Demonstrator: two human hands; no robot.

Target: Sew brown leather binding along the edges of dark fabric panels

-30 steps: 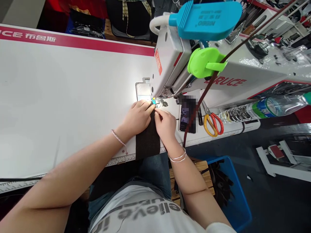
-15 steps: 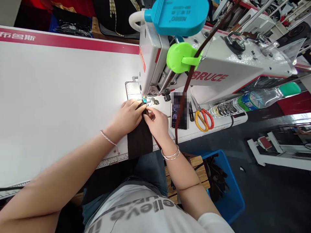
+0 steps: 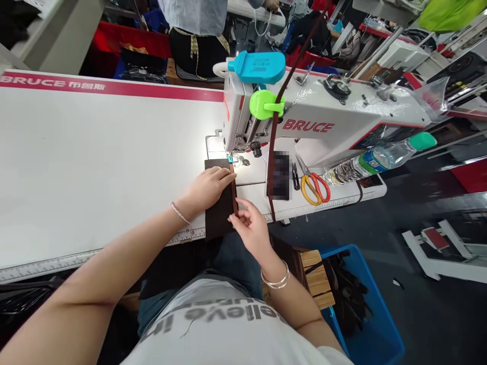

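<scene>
A dark brown fabric piece (image 3: 219, 215) lies on the white table with its far end near the needle area of the sewing machine (image 3: 304, 109). My left hand (image 3: 209, 187) rests on the fabric, fingers extended and pressing it down close to the presser foot. A narrow brown strip (image 3: 234, 196) runs along the fabric's right edge. My right hand (image 3: 249, 223) pinches this strip nearer the table's front edge, thumb and forefinger round it. Another length of brown strip (image 3: 272, 147) hangs down in front of the machine.
Right of the needle lie a phone (image 3: 280, 177), a black snipping tool (image 3: 296, 176), scissors (image 3: 316, 188) and a plastic bottle (image 3: 380, 158). A blue bin (image 3: 380, 314) stands below right. Another person (image 3: 200, 17) is behind the table.
The view has shifted, showing more beyond the table. My right hand has moved back toward the table's front edge, away from my left hand. More of the fabric's far end shows.
</scene>
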